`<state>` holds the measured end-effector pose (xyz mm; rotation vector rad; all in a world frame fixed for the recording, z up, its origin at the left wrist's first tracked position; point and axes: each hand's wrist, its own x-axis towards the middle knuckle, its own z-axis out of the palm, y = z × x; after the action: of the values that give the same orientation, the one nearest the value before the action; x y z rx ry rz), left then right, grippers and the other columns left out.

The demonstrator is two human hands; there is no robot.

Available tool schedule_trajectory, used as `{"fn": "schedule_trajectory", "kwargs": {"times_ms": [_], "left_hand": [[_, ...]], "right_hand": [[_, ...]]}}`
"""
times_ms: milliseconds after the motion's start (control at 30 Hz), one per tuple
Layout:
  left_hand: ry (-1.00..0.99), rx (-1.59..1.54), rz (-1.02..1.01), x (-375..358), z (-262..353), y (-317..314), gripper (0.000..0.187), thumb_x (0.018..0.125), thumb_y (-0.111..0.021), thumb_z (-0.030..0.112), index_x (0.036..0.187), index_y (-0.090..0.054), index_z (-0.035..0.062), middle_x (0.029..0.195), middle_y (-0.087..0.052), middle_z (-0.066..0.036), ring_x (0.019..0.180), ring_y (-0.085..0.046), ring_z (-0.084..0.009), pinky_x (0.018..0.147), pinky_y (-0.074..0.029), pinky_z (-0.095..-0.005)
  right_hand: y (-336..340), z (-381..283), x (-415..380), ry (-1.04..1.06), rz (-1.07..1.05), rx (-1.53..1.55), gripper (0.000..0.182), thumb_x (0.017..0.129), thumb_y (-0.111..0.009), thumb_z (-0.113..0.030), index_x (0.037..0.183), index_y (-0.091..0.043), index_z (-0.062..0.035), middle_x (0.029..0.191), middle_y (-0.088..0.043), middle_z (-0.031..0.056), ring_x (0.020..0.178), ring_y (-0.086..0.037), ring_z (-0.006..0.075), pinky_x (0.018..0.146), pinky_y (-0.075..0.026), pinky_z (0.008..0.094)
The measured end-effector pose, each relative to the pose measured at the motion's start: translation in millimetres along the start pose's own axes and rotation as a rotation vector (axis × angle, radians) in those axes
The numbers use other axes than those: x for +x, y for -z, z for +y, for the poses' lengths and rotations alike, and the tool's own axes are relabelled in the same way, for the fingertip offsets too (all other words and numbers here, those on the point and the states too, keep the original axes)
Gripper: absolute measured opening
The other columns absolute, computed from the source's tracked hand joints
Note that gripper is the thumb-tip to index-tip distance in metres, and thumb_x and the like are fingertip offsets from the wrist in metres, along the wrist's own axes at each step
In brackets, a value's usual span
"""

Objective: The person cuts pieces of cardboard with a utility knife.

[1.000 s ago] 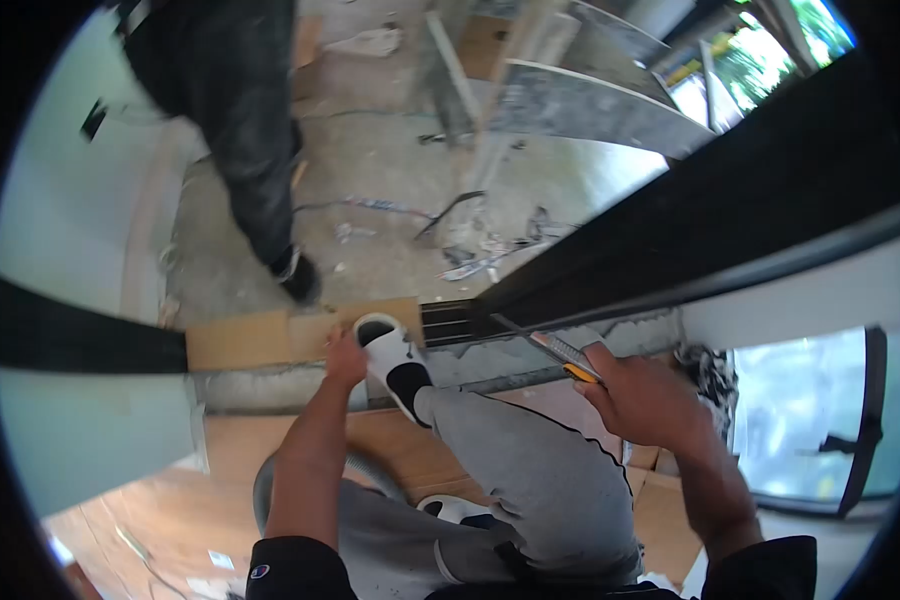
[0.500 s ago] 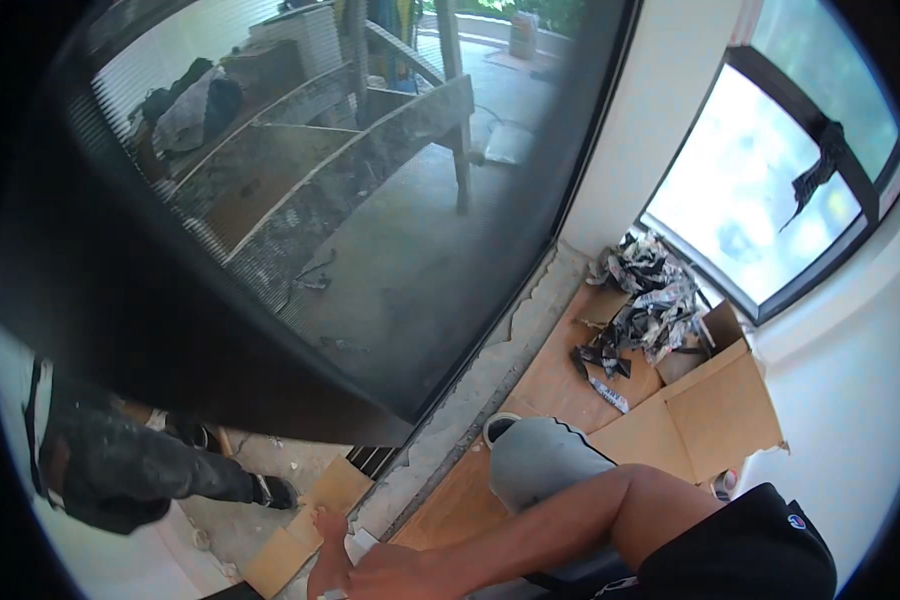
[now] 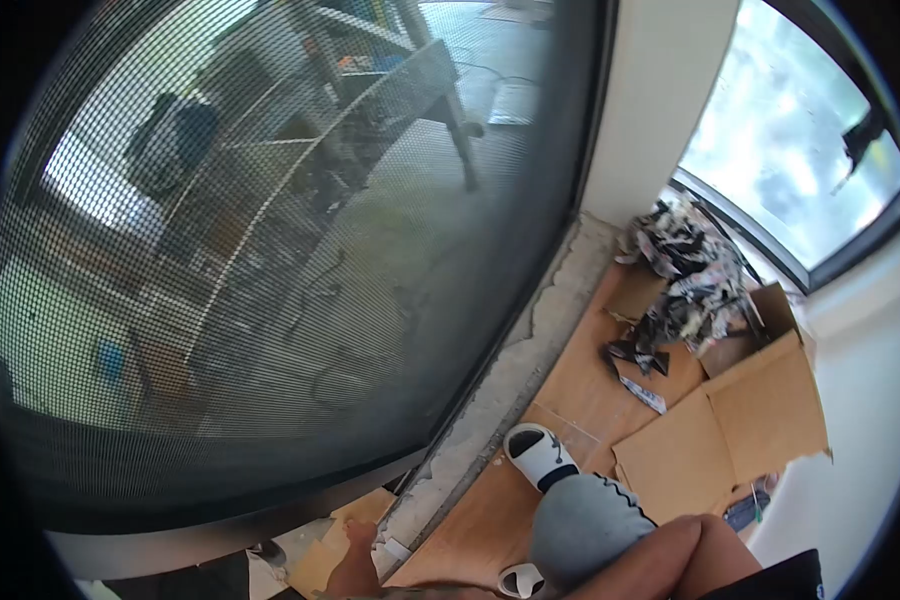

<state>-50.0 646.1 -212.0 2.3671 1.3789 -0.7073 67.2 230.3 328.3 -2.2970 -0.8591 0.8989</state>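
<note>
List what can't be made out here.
Head view:
Right hand: out of view, its arm cut off by bottom edge.
Left hand: too small and blurred to read its grip.
Cardboard strip: partly covered by that hand.
Scene behind the mesh-patterned panel: blurred by it.

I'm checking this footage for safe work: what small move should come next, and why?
Probably tilt the head down toward the left hand. It is at the cardboard strip near the picture's bottom edge, while the mesh panel fills much of the view and the right hand cannot be made out, so the work is hard to watch.
</note>
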Motion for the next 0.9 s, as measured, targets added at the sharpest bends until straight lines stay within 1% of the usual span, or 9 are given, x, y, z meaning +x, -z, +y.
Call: {"fn": "schedule_trajectory", "kwargs": {"times_ms": [67,133,267,333,533,767,833,867,900], "left_hand": [[0.049,0.007,-0.006,6,-3,-11,0.066,0.08,-0.063,0.023,0.136,-0.043,-0.0071,0.144,-0.038,-0.029,0.131,-0.043,-0.0454,0.112,-0.037,-0.048],[0.156,0.019,-0.119,4,3,-4,0.076,0.079,-0.064,0.027,0.142,-0.038,-0.0068,0.149,-0.035,-0.028,0.136,-0.041,-0.0442,0.114,-0.034,-0.0467],[0.243,-0.028,-0.029,27,-7,-27,0.083,0.078,-0.065,0.027,0.147,-0.032,-0.0064,0.152,-0.033,-0.026,0.138,-0.039,-0.0431,0.116,-0.032,-0.0456],[0.201,-0.132,-0.18,45,-19,-36,0.09,0.077,-0.067,0.027,0.15,-0.026,-0.0065,0.155,-0.03,-0.027,0.142,-0.036,-0.0407,0.118,-0.03,-0.0432],[0.161,-0.137,-0.175,28,-6,-24,0.098,0.075,-0.068,0.027,0.153,-0.018,-0.0076,0.157,-0.029,-0.027,0.145,-0.033,-0.0387,0.119,-0.028,-0.0411],[0.043,-0.066,-0.234,43,-19,-39,0.093,0.076,-0.066,0.025,0.154,-0.022,-0.0013,0.158,-0.027,-0.027,0.144,-0.033,-0.0392,0.119,-0.028,-0.0395],[0.023,-0.029,-0.14,31,-9,-29,0.084,0.076,-0.066,0.026,0.15,-0.035,0.0015,0.154,-0.035,-0.027,0.141,-0.039,-0.0393,0.119,-0.029,-0.0371],[0.017,-0.002,-0.158,32,-7,-25,0.084,0.076,-0.066,0.026,0.15,-0.035,0.0015,0.154,-0.035,-0.027,0.141,-0.039,-0.0393,0.119,-0.029,-0.0371],[0.071,0.014,-0.182,40,-10,-28,0.073,0.078,-0.064,0.026,0.145,-0.044,0.0018,0.149,-0.042,-0.025,0.137,-0.044,-0.039,0.118,-0.028,-0.0432]], "right_hand": [[7,11,9,0.081,-0.026,-0.038,0.04,0.088,-0.057,-0.019,0.126,-0.062,-0.0134,0.101,-0.069,0.0075,0.097,-0.067,0.0223,0.076,-0.052,0.0413],[12,15,17,0.21,-0.05,-0.082,0.039,0.088,-0.057,-0.019,0.126,-0.062,-0.0125,0.1,-0.069,0.0077,0.096,-0.067,0.0224,0.075,-0.052,0.0411],[20,19,38,0.487,-0.067,-0.18,0.037,0.088,-0.056,-0.019,0.124,-0.063,-0.0107,0.097,-0.069,0.0082,0.093,-0.068,0.0227,0.073,-0.053,0.0408],[22,16,48,0.617,-0.085,-0.226,0.036,0.089,-0.055,-0.02,0.123,-0.063,-0.0099,0.096,-0.069,0.0084,0.092,-0.068,0.0228,0.072,-0.053,0.0406],[25,9,58,0.804,-0.094,-0.263,0.034,0.09,-0.054,-0.02,0.12,-0.064,-0.0072,0.092,-0.069,0.009,0.088,-0.068,0.0232,0.069,-0.053,0.0401],[18,8,67,0.927,-0.091,-0.23,0.033,0.091,-0.052,-0.021,0.116,-0.065,-0.004,0.088,-0.069,0.0097,0.084,-0.069,0.0237,0.065,-0.053,0.0394],[15,8,68,0.931,-0.085,-0.193,0.033,0.091,-0.052,-0.021,0.115,-0.065,-0.0032,0.086,-0.069,0.0099,0.082,-0.069,0.0238,0.064,-0.053,0.0393],[12,9,66,0.922,-0.078,-0.168,0.033,0.091,-0.052,-0.021,0.115,-0.065,-0.0027,0.086,-0.069,0.01,0.082,-0.07,0.0239,0.063,-0.053,0.0392],[9,9,64,0.901,-0.07,-0.135,0.033,0.091,-0.052,-0.021,0.114,-0.065,-0.0023,0.085,-0.069,0.0101,0.081,-0.07,0.0239,0.063,-0.053,0.0391]]}}
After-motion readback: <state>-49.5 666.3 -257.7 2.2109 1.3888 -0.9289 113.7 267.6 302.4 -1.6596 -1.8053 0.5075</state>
